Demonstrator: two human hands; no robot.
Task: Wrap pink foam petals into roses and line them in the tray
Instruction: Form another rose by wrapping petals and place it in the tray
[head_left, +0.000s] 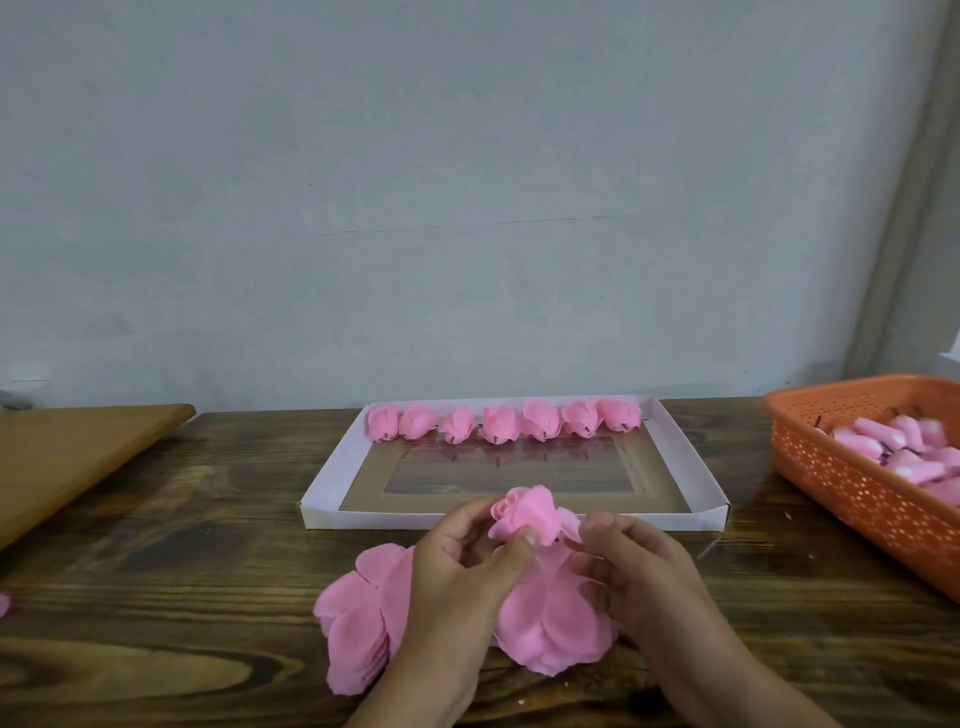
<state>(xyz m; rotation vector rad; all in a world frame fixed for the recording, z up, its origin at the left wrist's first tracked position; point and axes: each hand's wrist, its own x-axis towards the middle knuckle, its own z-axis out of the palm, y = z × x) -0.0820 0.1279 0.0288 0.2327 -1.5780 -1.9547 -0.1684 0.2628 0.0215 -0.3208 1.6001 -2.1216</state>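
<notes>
- Grip, both hands: the left hand (467, 561) pinches a half-wrapped rose (524, 514) between thumb and fingers; the right hand (631, 558) has its fingertips closed on the rose's outer petal at 3 o'clock of the bud.
- Rose in progress: held just above the counter (208, 519), at 6 o'clock of the tray (332, 473) and near its front wall; inner petals look rolled tight, outer ones loose.
- Done: seven finished roses (501, 423) lie in one row along the tray's far wall, at 12 o'clock, side by side and touching or nearly so.
- Left: the rest of the tray floor, toward 6 o'clock, holds nothing, so by this judgement several rows remain.
- Stock: loose pink foam petals (358, 618) lie in stacks on the counter beneath and at 7 o'clock of the hands.
- Right margin: an orange basket (831, 467) at 3 o'clock holds pink pieces; whether buds or cores cannot be told.
- Left margin: a wooden board (67, 447) at 9 o'clock.
</notes>
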